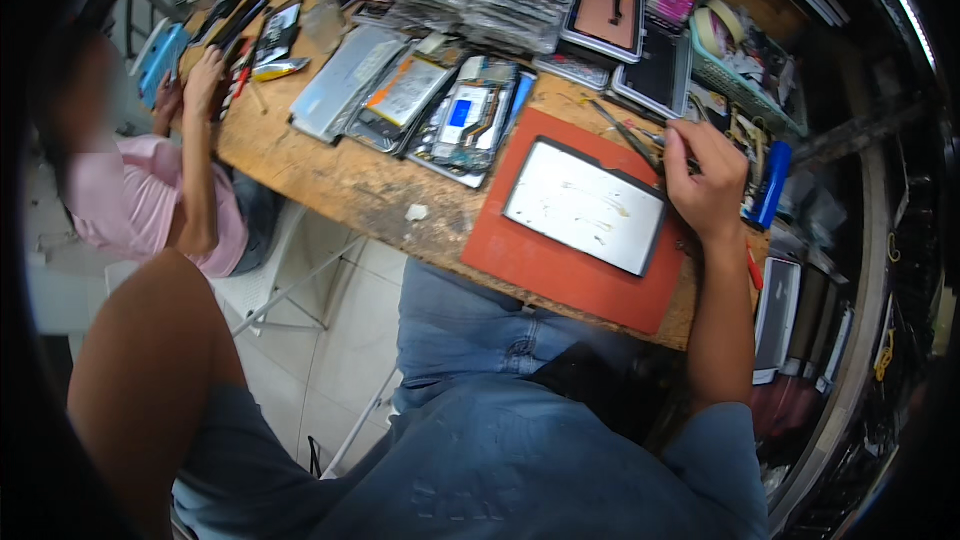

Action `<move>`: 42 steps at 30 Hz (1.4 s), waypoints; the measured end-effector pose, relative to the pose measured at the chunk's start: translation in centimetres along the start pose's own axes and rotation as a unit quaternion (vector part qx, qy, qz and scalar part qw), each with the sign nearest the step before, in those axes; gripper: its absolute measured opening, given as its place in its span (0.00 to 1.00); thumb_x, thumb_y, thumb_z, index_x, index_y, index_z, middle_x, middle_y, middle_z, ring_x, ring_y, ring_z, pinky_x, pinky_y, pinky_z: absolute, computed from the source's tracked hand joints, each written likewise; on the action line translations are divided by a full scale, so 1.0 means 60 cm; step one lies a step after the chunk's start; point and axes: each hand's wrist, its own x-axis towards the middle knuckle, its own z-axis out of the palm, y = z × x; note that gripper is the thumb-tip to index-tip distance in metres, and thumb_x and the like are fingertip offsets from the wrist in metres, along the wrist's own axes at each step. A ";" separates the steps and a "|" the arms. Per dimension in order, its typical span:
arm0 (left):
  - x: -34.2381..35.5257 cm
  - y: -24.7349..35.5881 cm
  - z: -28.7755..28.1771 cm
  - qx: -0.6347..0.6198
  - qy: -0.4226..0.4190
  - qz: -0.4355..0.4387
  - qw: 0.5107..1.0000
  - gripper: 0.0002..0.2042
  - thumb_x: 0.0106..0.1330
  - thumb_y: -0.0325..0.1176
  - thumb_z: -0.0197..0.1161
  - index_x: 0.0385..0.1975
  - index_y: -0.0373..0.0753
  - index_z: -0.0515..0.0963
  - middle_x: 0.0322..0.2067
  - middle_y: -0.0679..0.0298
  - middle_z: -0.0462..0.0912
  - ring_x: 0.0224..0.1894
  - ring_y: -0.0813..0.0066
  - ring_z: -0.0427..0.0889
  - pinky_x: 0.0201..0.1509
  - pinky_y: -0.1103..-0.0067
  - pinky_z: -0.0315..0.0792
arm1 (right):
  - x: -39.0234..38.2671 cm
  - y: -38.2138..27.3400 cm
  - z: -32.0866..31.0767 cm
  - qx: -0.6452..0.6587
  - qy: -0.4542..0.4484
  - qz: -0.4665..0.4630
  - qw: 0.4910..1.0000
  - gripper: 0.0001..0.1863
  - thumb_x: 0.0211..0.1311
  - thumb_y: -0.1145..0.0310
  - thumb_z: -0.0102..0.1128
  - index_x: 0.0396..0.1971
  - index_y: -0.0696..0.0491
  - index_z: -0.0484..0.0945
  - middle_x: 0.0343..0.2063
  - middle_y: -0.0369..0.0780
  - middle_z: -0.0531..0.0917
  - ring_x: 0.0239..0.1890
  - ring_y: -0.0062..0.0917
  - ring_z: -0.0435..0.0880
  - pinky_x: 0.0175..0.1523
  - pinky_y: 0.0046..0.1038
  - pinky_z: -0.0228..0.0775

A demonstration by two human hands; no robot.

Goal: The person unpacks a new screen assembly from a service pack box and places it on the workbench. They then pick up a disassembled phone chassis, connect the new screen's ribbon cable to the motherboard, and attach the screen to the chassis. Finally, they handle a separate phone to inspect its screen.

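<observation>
My right hand [705,175] is curled at the right of the bench, with its fingertips at some thin metal hand tools [625,135]; what it grips is hard to make out. Just left of it, a white, dark-rimmed rectangular plate [580,205] with small marks lies on an orange-red mat [500,240]. Farther left are an opened tablet with exposed parts [465,120] and flat silvery panels [330,90]. My left arm is raised along the left side, its hand out of view.
A co-worker in pink [150,200] sits at the left, hands at the wooden bench [280,160]. Stacked wrapped panels [510,0] and cased devices [600,20] fill the back. A green basket [750,100], blue tool [770,185] and dark device [775,320] are at the right.
</observation>
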 end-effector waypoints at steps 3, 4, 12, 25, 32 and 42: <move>0.001 0.009 0.004 0.008 -0.055 -0.020 0.998 0.04 0.74 0.28 0.64 0.42 0.35 0.82 0.37 0.63 0.84 0.37 0.78 0.81 0.42 0.78 0.75 | 0.002 -0.003 0.001 -0.008 0.013 -0.013 1.000 0.03 0.62 0.78 0.68 0.35 0.56 0.85 0.24 0.43 0.81 0.25 0.41 0.82 0.31 0.37 0.73; 0.005 0.014 -0.001 0.015 -0.067 -0.027 0.997 0.04 0.74 0.28 0.63 0.42 0.35 0.81 0.37 0.63 0.84 0.38 0.78 0.81 0.43 0.78 0.75 | 0.000 -0.003 0.002 -0.007 0.019 -0.005 1.000 0.02 0.62 0.78 0.68 0.34 0.56 0.85 0.24 0.44 0.81 0.25 0.41 0.82 0.32 0.38 0.72; -0.016 0.037 0.005 0.035 -0.093 -0.057 0.993 0.04 0.75 0.28 0.62 0.43 0.35 0.81 0.39 0.63 0.83 0.41 0.76 0.80 0.47 0.77 0.74 | -0.010 0.009 0.010 -0.034 0.016 -0.018 0.999 0.04 0.60 0.75 0.69 0.27 0.55 0.83 0.23 0.45 0.82 0.25 0.42 0.83 0.33 0.40 0.72; -0.116 0.095 -0.073 0.115 0.154 -0.230 0.954 0.04 0.77 0.28 0.61 0.45 0.36 0.79 0.42 0.62 0.81 0.46 0.74 0.79 0.53 0.77 0.73 | 0.010 -0.020 -0.011 0.051 0.011 -0.005 0.999 0.03 0.61 0.78 0.68 0.34 0.58 0.85 0.26 0.44 0.85 0.25 0.38 0.85 0.32 0.35 0.75; -0.257 0.097 0.278 -0.078 0.170 -0.556 0.809 0.02 0.73 0.25 0.65 0.37 0.33 0.82 0.32 0.62 0.83 0.36 0.74 0.82 0.43 0.78 0.74 | -0.021 -0.066 -0.081 0.131 -0.068 0.109 0.983 0.09 0.61 0.73 0.72 0.40 0.59 0.86 0.30 0.45 0.86 0.30 0.38 0.86 0.38 0.35 0.79; -0.222 0.013 0.321 -0.010 0.111 -0.584 0.804 0.05 0.72 0.25 0.66 0.43 0.32 0.83 0.36 0.55 0.84 0.35 0.61 0.85 0.40 0.71 0.78 | -0.097 -0.085 -0.087 -0.011 -0.284 0.053 0.957 0.55 0.48 0.50 0.82 0.74 0.57 0.68 0.69 0.53 0.72 0.70 0.49 0.70 0.75 0.50 0.59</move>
